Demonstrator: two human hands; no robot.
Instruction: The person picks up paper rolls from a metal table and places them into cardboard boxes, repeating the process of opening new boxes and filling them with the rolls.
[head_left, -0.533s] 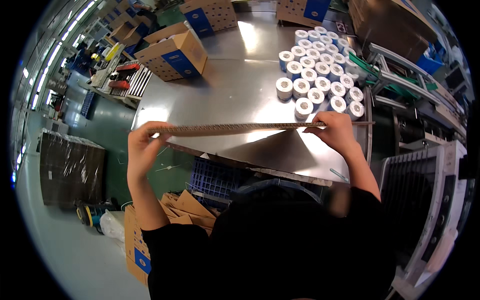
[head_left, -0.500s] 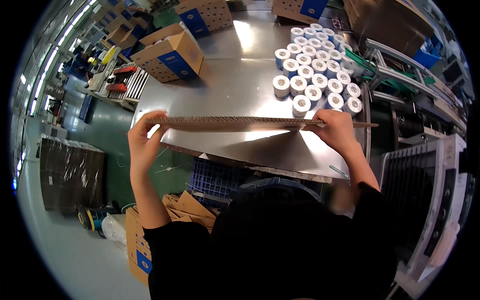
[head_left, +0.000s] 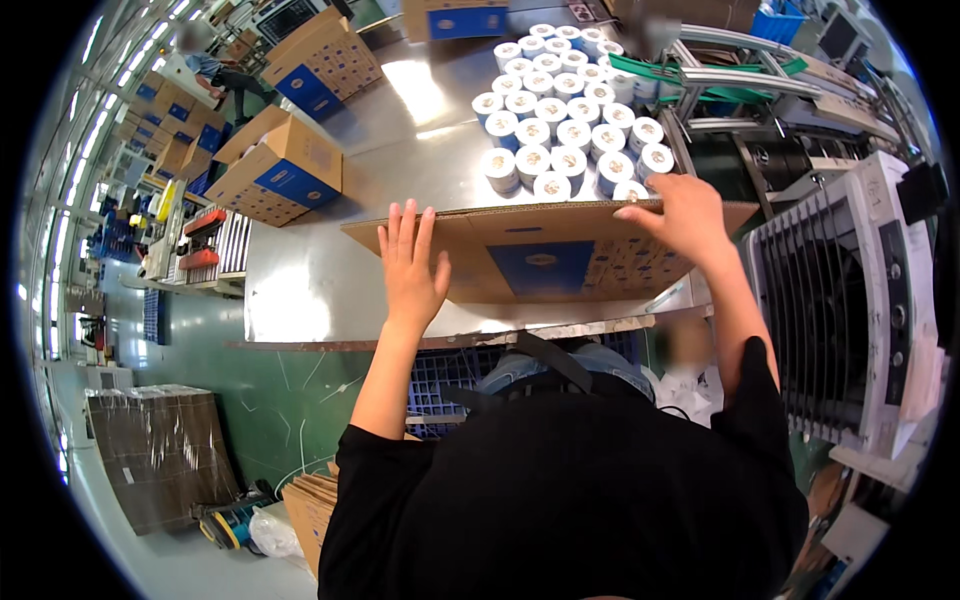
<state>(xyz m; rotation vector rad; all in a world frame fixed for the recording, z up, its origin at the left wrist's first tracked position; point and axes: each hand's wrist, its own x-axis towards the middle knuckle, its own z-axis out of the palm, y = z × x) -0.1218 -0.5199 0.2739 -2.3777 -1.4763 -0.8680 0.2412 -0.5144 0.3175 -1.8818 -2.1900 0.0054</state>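
Observation:
A brown cardboard carton (head_left: 460,262), folded flat, with a blue printed panel, stands on its long edge near the front of the metal table (head_left: 290,290). My left hand (head_left: 412,275) rests against its left part, fingers straight and spread. At the upper right edge my right hand (head_left: 690,222) holds the carton, thumb on the near face and fingers over the top. Just behind the carton stand several white-topped cylindrical cans (head_left: 568,162) in a cluster; the nearest are partly hidden by it.
Open cartons (head_left: 290,170) stand at the table's left and far side. A roller conveyor (head_left: 225,240) adjoins on the left, metal rails (head_left: 740,75) on the right. An air cooler (head_left: 830,300) stands close to my right arm. A person (head_left: 225,80) is far back left.
The carton has swung from edge-on to upright, its printed face showing. My left hand has let go of its left end and moved right, flattening against it. My view has shifted rightward.

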